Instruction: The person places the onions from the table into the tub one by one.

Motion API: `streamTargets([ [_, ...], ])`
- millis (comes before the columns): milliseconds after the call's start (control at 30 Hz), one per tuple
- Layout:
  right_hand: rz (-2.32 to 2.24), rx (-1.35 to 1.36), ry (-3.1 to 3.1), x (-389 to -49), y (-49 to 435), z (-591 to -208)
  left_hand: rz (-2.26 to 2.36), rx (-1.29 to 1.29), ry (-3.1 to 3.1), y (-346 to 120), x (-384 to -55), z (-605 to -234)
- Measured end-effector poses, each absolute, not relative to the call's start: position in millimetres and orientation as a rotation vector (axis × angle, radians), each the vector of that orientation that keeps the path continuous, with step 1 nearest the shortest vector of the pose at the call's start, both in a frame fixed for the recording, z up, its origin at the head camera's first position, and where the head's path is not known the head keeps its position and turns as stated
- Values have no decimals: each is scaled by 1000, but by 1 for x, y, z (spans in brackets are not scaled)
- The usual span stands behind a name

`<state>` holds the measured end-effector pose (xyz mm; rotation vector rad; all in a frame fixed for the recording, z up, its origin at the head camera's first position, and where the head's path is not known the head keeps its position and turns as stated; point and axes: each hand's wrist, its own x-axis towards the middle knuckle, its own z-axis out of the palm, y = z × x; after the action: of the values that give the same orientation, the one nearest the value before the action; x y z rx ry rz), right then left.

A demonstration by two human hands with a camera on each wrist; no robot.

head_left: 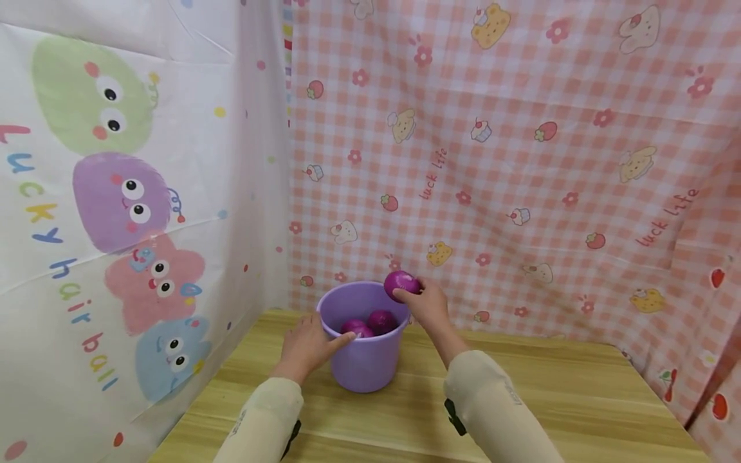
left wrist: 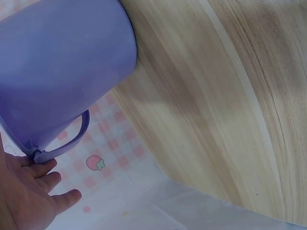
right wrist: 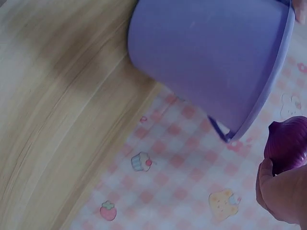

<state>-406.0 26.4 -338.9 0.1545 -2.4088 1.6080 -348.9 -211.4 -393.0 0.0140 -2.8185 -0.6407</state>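
Observation:
A purple bucket (head_left: 366, 366) stands upright on the wooden table, with two red onions (head_left: 357, 329) visible inside it. My left hand (head_left: 307, 344) holds the bucket's left side, its thumb over the front rim. In the left wrist view, the fingers of this hand (left wrist: 33, 191) lie by the rim where the handle (left wrist: 72, 141) joins. Another red onion (head_left: 401, 285) is gripped by my right hand (head_left: 429, 307), just above the right side of the rim. That same onion (right wrist: 290, 143) shows its pointed end towards the bucket in the right wrist view.
Wood-patterned table (head_left: 521, 399) extends to the right of the bucket and towards me. Behind it hangs a pink checked cloth (head_left: 492, 167). A white cloth (head_left: 231, 193) with cartoon figures hangs along the left side.

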Motion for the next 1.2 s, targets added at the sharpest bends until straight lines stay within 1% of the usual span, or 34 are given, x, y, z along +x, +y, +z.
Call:
streamTargets([
  [200, 1609, 174, -2429, -401, 20, -340, -646, 1, -2818, -208, -351, -393],
  [467, 1587, 122, -2440, -399, 35, -338, -653, -20, -2808, -208, -353, -391],
  [867, 1488, 60, -2481, -397, 74, -338, -609, -39, -2828, -211, -359, -391],
  [1033, 1456, 53, -2504, -395, 93, -345, -572, -47, -2838, -211, -360, -392],
  [1200, 1311, 64, -2565, -389, 114, -357, -555, -63, -2841, -211, -362, -391],
])
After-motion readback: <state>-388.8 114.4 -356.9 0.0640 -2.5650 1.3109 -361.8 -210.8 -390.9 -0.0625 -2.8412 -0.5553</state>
